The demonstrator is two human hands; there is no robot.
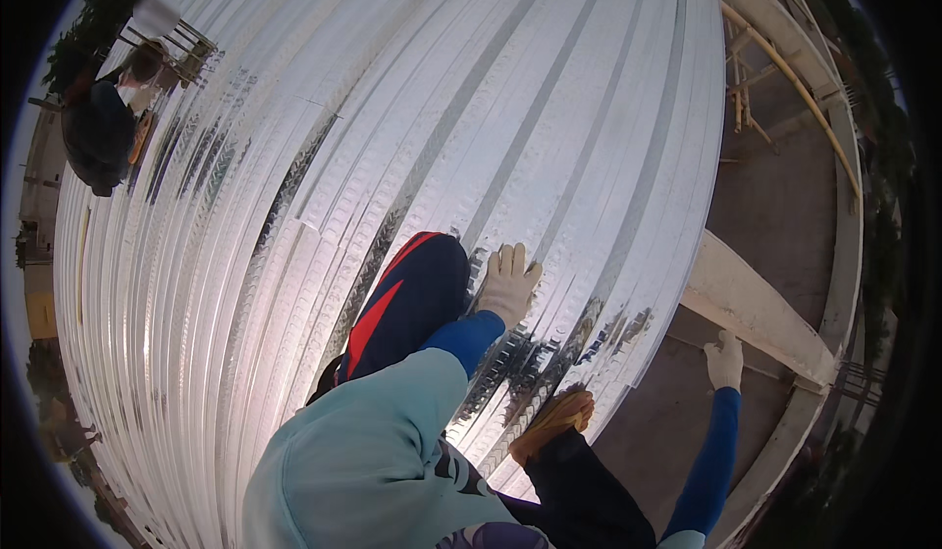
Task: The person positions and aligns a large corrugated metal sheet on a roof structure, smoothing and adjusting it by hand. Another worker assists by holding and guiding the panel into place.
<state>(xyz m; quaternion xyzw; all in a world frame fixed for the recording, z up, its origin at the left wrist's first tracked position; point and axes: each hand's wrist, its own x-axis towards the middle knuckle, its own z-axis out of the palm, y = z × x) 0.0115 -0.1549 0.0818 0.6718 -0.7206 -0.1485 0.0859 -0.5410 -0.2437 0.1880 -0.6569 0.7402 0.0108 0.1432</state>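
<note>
Ribbed, shiny metal roofing sheets (549, 147) spread out beneath me. My left hand (508, 286), in a pale work glove, lies flat on the ribs beside my bent knee, its fingers spread and holding nothing. Off the right edge of the sheets, my right hand (724, 361), also gloved, is stretched out over the open space. Its thumb stands apart from the partly bent fingers, and nothing shows in it. It overlaps the lower side of a pale sloping beam (756, 304) in view; whether it touches cannot be told. My brown shoe (554, 421) rests near the sheet edge.
The roofing ends at the right, with a drop to a dark floor (785, 196) below. A concrete wall edge (846, 284) curves along the far right, with a bamboo pole (800, 83) near it. At the upper left, another person (98, 137) is at the roofing.
</note>
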